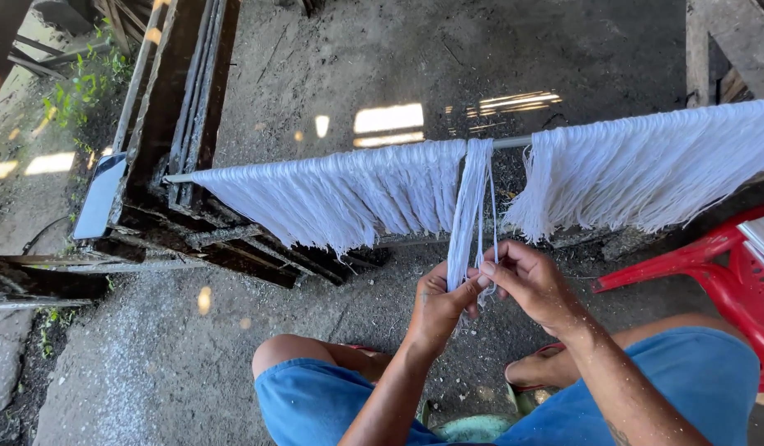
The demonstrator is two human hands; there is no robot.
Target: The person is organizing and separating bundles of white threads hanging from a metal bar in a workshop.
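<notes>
**Both hands on one hanging bundle of white thread**

- Horizontal rod (510,142) runs across the view, left end low, right end higher. White thread hangs over it in three groups.
- Left fringe (340,194): wide curtain of strands, draped from the rod's left end to about the middle, ends ragged.
- Right fringe (646,169): wider curtain, from right of the gap to the frame edge.
- Thread bundle (471,211): narrow hank pulled apart from the others, hanging off the rod just at the right edge of the left fringe, with bare rod between it and the right fringe. It drops straight down into the hands.
- Left hand (435,310): fingers curled, closed around the lower end of the bundle, thumb up against the strands.
- Right hand (526,281): pinching a few strands of the same bundle between thumb and fingertips, just beside the left hand, the two touching or nearly so. Can't tell exactly how many strands are split off.
- Person sits behind the rod, blue shorts (316,400), knees apart, bundle between them.
- Red plastic chair (728,277) at right, close to the right knee, partly under the right fringe.
- Dark wooden frame (188,107) at upper left, behind the rod's left end.
- Dirt floor (332,66) with sun patches.
</notes>
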